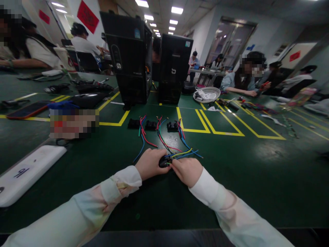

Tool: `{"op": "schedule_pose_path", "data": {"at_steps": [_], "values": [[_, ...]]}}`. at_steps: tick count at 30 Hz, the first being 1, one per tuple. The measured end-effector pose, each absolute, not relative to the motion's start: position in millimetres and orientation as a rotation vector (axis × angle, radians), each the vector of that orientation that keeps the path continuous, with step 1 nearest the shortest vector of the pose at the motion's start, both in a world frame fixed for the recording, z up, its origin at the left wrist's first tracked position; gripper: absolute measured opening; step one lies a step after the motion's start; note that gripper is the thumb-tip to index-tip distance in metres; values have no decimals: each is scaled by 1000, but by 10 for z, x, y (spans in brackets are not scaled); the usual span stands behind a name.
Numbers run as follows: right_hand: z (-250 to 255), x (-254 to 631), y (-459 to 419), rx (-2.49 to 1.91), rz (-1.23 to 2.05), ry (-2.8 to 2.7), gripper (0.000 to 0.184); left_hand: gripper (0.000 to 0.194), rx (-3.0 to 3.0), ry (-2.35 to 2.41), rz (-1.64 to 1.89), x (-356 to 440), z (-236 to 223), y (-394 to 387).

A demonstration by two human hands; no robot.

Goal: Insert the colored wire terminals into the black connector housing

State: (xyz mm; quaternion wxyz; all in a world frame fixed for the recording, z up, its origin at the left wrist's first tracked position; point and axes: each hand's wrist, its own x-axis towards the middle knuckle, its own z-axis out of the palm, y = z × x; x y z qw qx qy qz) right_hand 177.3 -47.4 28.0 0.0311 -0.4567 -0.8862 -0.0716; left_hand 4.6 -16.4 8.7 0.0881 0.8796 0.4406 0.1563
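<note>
My left hand (150, 163) and my right hand (187, 170) meet on the green table, both closed around a small black connector (164, 161). Yellow, blue and green wires (183, 153) run out of it to the right. Further back lie three more black connectors (133, 123), (150, 125), (172, 126), each with red and blue wires (144, 135) trailing toward me. Both my sleeves are pale and long.
Two black computer towers (130, 58), (173, 68) stand behind the connectors. A white flat device (28, 171) lies at the left, a phone (28, 109) beyond it, a white basket (207, 94) at the right. Yellow tape lines (218, 125) mark the table. Other people sit around.
</note>
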Motion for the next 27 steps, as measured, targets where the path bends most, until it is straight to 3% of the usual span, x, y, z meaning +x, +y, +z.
{"op": "schedule_pose_path", "data": {"at_steps": [14,27], "values": [[288,1801,-463,-1233,-441,-2554,27,27,2657,1326,462,62,97,-177],[254,1756,-454,-1374,-272,-2784,18,26,2625,1333,451,55,89,-163]]}}
